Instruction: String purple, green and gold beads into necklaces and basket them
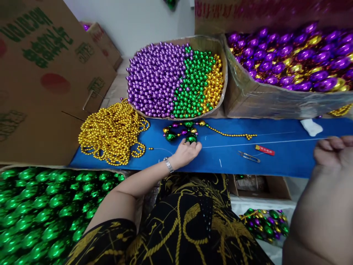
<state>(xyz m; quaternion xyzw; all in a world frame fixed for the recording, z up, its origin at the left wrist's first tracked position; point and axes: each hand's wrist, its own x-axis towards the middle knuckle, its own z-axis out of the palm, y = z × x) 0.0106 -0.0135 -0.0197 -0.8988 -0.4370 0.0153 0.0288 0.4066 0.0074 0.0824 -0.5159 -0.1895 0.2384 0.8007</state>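
My left hand point(186, 151) rests on the blue work surface point(281, 162), fingers closed around a large green bead at the end of a bead strand point(182, 131) of green, purple and gold balls. A thin white thread point(261, 142) runs taut from that hand across the surface to my right hand point(332, 149), which is curled shut, pinching the thread at the far right. A short gold bead chain point(231, 135) trails rightward from the strand.
A heap of gold bead strings point(113, 134) lies left. Behind stand a box of small purple, green and gold beads point(176, 79) and a box of large purple and gold beads point(292, 59). Small scissors point(249, 157) and a red tag point(264, 150) lie on the cloth. Green balls point(41, 209) fill a bin lower left.
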